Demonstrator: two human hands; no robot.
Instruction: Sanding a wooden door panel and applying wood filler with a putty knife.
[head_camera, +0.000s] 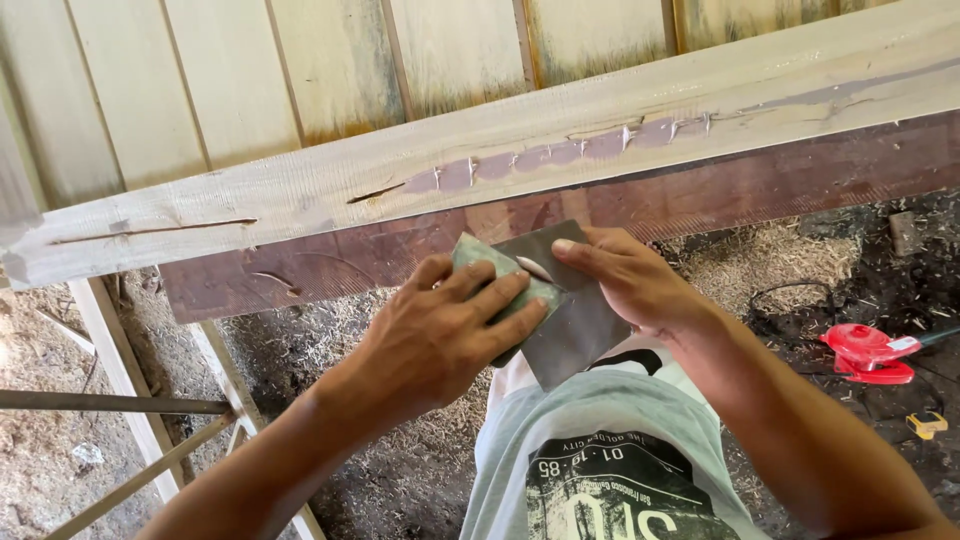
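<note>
My left hand grips a small grey-green block and presses it against a flat grey sheet. My right hand holds that sheet from the right, thumb on its top edge. Both hands are just below a long pale wooden beam that runs across the view. A pinkish filler strip covers a crack along the beam's upper face. The beam's dark reddish-brown side faces me.
Pale wooden wall boards stand behind the beam. Sawdust and shavings cover the ground. A red tool lies at the right with a black cable. A metal bar and wooden frame legs are at the lower left.
</note>
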